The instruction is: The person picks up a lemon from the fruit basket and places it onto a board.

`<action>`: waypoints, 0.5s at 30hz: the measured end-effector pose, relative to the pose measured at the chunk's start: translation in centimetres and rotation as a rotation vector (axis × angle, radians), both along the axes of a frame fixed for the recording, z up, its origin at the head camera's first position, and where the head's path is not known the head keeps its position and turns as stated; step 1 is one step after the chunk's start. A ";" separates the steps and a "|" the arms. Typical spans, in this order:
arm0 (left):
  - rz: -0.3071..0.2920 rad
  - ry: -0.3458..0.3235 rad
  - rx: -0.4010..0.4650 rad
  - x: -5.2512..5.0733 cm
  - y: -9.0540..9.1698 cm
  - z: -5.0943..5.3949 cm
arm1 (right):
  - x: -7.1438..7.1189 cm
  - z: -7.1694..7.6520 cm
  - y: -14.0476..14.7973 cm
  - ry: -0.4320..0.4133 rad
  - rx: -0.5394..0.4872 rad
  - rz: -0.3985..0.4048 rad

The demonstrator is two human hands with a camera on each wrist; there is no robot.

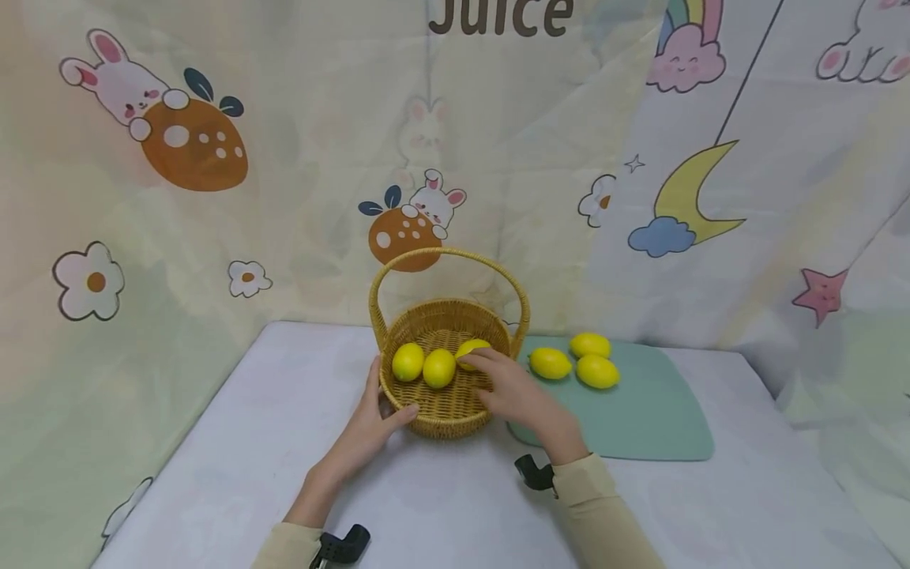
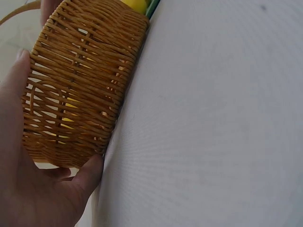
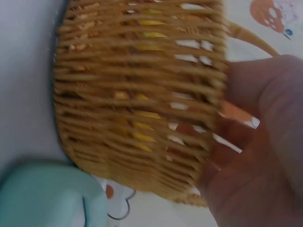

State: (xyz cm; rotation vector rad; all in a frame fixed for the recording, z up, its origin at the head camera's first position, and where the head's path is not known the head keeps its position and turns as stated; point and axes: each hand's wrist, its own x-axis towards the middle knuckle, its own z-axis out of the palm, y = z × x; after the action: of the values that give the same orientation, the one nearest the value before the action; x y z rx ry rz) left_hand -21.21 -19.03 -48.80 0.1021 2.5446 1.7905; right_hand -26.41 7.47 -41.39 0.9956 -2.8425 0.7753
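A round wicker basket (image 1: 444, 427) with a tall arched handle stands on the white table. Three yellow lemons lie in it: a left lemon (image 1: 407, 362), a middle lemon (image 1: 439, 369) and a right lemon (image 1: 472, 346). My left hand (image 1: 370, 423) grips the basket's near left side, thumb at the rim; the left wrist view shows its fingers low on the woven wall (image 2: 80, 90). Over the basket's right rim reaches my right hand (image 1: 515, 391). Its fingers extend across the right lemon and partly hide it, while the thumb stays apart from it.
Right of the basket a pale green mat (image 1: 640, 419) lies on the table (image 1: 284, 395). Three more lemons (image 1: 597, 371) sit together near its back left part. Behind the table hangs a printed cloth (image 1: 320, 158) with rabbits and flowers.
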 end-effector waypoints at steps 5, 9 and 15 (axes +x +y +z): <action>-0.016 0.002 0.015 -0.2 0.1 0.0 | -0.6 -0.7 -0.6 0.014 0.021 -0.027; -0.004 0.006 0.014 -0.1 0.1 0.0 | -1.1 -0.8 -0.9 0.046 -0.009 -0.044; 0.008 0.008 0.010 -0.2 0.0 0.0 | -2.0 -1.1 -1.5 0.019 0.024 -0.110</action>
State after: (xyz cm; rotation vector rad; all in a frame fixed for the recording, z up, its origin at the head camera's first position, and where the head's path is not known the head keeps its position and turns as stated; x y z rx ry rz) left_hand -21.41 -18.99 -48.78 0.0995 2.5452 1.8100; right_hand -28.39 5.92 -42.45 0.8357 -2.8686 0.7196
